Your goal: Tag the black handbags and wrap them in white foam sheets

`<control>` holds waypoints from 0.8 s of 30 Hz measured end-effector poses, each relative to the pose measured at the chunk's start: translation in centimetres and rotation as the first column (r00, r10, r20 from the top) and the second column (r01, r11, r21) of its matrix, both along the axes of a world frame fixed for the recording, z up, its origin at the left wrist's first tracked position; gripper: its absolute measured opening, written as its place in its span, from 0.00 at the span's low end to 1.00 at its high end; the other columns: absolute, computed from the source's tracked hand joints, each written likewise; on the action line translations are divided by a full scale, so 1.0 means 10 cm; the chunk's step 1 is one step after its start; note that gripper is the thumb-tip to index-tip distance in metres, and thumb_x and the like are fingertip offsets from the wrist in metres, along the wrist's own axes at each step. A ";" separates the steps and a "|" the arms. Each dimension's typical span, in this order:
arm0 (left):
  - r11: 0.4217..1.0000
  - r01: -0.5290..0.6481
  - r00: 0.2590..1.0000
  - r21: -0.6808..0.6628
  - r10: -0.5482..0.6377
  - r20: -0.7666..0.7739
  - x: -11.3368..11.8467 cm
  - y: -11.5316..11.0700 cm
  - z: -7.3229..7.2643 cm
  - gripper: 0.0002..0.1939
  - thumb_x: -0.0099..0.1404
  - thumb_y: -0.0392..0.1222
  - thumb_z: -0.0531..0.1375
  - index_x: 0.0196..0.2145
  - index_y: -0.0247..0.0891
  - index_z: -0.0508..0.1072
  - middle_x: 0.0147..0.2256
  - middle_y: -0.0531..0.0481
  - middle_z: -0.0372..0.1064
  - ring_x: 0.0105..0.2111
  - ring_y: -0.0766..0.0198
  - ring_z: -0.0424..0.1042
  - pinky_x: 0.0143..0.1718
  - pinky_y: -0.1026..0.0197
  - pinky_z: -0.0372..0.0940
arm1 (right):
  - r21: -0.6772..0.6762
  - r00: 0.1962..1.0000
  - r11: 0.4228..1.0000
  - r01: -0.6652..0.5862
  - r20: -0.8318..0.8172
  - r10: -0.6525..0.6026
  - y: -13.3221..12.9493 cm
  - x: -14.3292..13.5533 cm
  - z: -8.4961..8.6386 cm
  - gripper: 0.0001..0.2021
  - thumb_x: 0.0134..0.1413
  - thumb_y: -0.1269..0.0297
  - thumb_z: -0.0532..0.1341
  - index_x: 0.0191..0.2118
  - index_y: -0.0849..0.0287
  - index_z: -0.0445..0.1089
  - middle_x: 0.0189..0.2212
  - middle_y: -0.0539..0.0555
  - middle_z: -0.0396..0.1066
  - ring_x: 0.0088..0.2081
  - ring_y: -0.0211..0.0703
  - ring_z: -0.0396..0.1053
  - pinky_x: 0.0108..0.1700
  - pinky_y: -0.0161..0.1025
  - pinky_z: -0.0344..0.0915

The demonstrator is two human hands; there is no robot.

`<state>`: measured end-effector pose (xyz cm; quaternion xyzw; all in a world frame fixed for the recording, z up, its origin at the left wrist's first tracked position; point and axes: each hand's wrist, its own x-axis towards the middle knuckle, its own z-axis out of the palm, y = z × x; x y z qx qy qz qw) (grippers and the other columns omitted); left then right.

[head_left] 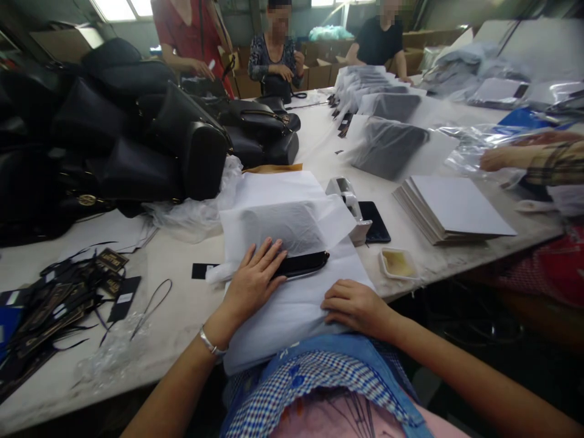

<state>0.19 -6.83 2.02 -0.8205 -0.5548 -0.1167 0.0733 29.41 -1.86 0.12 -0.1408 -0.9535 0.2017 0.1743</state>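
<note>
A black handbag, partly covered by thin white tissue paper (292, 310), lies on the table in front of me. Its uncovered black edge (305, 265) shows below the translucent layer. My left hand (258, 277) rests flat over the bag's edge and the tissue, fingers stretched out. To the right, my right hand (354, 307) has its fingers curled at the sheet's near edge, closed on the paper. A black tag (203, 271) pokes out at the left beside a rolled end of tissue.
Black handbags (150, 146) heap up at left, above a pile of tags (68, 304). A tape dispenser (349, 201), a phone (375, 222), a small dish (398, 265) and stacked boards (465, 210) lie right. Wrapped bags (387, 146) stand beyond. A co-worker's hands (508, 158) handle plastic.
</note>
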 end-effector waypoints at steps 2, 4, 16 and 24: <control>1.000 0.003 1.000 0.001 -0.003 0.014 0.00 0.00 0.00 0.27 0.73 0.48 0.53 0.65 0.36 0.60 0.68 0.42 0.50 0.69 0.49 0.46 0.67 0.40 0.49 | -0.026 1.000 1.000 0.006 0.006 -0.006 0.02 -0.02 0.00 0.09 0.64 0.58 0.61 0.41 0.58 0.75 0.36 0.54 0.75 0.38 0.43 0.69 0.41 0.40 0.63; 1.000 0.003 0.999 -0.003 -0.003 0.033 0.00 0.00 0.00 0.27 0.73 0.48 0.54 0.65 0.36 0.61 0.68 0.42 0.50 0.69 0.49 0.46 0.67 0.40 0.49 | -0.050 0.999 0.999 0.011 0.032 -0.009 0.03 -0.04 0.02 0.08 0.65 0.60 0.61 0.39 0.58 0.75 0.35 0.53 0.75 0.37 0.42 0.69 0.41 0.39 0.62; 0.997 0.014 0.994 -0.075 -0.006 0.109 -0.04 0.00 0.12 0.25 0.73 0.50 0.53 0.62 0.38 0.66 0.68 0.43 0.52 0.69 0.50 0.48 0.67 0.42 0.49 | -0.344 0.968 0.920 0.190 0.224 -0.116 0.10 -0.16 0.29 0.07 0.63 0.63 0.61 0.36 0.55 0.78 0.35 0.51 0.77 0.39 0.42 0.73 0.43 0.36 0.65; 0.983 0.045 0.981 -0.176 -0.010 0.194 -0.08 0.03 0.33 0.24 0.73 0.54 0.52 0.61 0.41 0.67 0.67 0.43 0.54 0.68 0.51 0.50 0.66 0.41 0.50 | -0.330 0.955 0.902 0.280 0.189 -0.227 0.20 -0.25 0.47 0.06 0.61 0.64 0.62 0.34 0.56 0.77 0.32 0.50 0.76 0.35 0.41 0.72 0.39 0.36 0.65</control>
